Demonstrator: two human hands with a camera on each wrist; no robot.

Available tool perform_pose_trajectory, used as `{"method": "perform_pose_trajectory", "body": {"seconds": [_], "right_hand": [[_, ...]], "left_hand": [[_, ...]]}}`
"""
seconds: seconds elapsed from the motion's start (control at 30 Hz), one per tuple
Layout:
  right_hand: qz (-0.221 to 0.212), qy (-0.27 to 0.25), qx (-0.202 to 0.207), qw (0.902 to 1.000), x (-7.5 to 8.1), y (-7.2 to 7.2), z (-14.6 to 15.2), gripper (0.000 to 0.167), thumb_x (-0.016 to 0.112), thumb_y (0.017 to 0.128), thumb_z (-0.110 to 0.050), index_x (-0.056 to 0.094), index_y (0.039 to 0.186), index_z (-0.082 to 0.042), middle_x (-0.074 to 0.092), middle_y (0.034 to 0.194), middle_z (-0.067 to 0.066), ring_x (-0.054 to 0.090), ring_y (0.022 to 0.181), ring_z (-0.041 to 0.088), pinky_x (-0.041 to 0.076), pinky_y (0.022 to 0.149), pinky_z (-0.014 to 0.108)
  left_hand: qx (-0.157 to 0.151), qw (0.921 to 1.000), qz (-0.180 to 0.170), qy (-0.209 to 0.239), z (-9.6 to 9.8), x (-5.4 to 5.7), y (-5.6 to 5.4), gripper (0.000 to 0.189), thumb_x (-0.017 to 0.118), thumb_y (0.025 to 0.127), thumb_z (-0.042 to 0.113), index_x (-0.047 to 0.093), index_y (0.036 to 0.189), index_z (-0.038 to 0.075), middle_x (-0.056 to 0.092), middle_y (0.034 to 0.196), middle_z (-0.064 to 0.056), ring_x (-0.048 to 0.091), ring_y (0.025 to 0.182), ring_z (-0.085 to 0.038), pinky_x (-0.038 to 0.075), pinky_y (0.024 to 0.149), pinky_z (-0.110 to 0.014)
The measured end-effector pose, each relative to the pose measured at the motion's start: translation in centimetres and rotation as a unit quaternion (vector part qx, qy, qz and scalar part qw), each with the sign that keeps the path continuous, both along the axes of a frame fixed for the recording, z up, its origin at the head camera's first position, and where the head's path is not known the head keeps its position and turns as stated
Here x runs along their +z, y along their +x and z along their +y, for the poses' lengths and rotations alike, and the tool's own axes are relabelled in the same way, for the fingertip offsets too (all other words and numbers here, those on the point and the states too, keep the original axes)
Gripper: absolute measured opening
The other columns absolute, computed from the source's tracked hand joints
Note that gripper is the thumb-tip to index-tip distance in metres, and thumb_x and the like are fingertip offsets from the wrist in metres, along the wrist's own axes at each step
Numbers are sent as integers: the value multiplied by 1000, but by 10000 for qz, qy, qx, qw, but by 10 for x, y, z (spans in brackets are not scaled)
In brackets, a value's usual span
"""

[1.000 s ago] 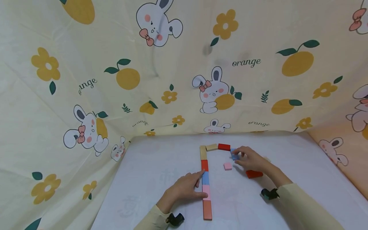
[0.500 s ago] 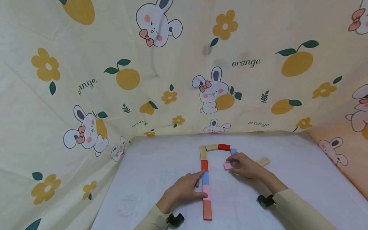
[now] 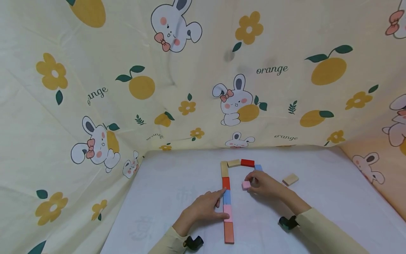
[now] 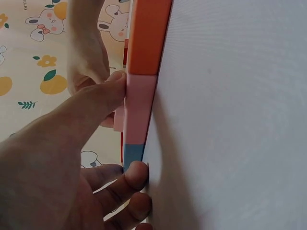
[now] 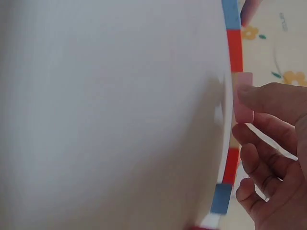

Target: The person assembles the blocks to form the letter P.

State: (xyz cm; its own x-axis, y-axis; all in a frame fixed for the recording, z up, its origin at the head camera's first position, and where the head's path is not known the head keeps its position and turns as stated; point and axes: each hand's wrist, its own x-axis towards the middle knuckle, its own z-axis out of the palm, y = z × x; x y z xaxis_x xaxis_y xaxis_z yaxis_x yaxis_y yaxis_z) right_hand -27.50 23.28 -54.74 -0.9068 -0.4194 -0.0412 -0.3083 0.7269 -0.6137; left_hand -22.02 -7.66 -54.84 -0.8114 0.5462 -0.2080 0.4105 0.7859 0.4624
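Note:
My right hand (image 3: 268,185) pinches a small pink block (image 3: 245,185) between thumb and fingers; the right wrist view shows the thumb on the face of the pink block (image 5: 243,112). My left hand (image 3: 201,208) lies along a straight row of blocks. Its index fingertip touches near where a red block (image 3: 226,182) meets a blue block (image 3: 227,197), and its thumb rests at another pink block (image 4: 140,108). An orange block (image 3: 228,233) forms the near end of this row, a wooden block (image 3: 224,169) the far end.
From the far end a second line runs right: a wooden block (image 3: 234,163), a red block (image 3: 247,163), then a blue block (image 3: 258,167) partly behind my right hand. A loose wooden block (image 3: 290,180) lies further right. Patterned cloth (image 3: 190,70) hangs behind the white table (image 3: 158,183).
My right hand has left the blue block at the far right corner, come nearer and taken hold of the pink block, shifting it slightly left. The left hand stays put.

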Motion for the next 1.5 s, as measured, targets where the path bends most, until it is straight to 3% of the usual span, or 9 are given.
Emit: {"method": "perform_pose_trajectory", "body": {"seconds": [0.2, 0.63, 1.5], "right_hand": [[22, -76, 172, 9998, -1, 0, -17, 32, 88, 90, -21, 72, 118, -17, 63, 103, -6, 55, 97, 17, 53, 83, 29], [100, 55, 286, 9995, 2, 1, -41, 27, 88, 91, -21, 72, 113, -18, 64, 99, -6, 57, 93, 14, 55, 82, 30], [165, 287, 349, 9988, 0, -1, -53, 29, 89, 90, -19, 72, 113, -17, 62, 96, -6, 56, 88, 13, 54, 78, 27]], "left_hand": [[-11, 10000, 20, 0, 0, -1, -1, 101, 80, 86, 69, 41, 167, 25, 51, 85, 11, 46, 81, -5, 36, 64, -26], [-7, 10000, 8, 95, 0, 3, 2, 99, 82, 86, 64, 42, 167, 23, 51, 85, 9, 45, 79, -6, 35, 64, -26], [-43, 10000, 61, 37, -1, -4, -2, 100, 80, 86, 68, 40, 167, 25, 51, 85, 10, 45, 79, -6, 35, 63, -26]]}}
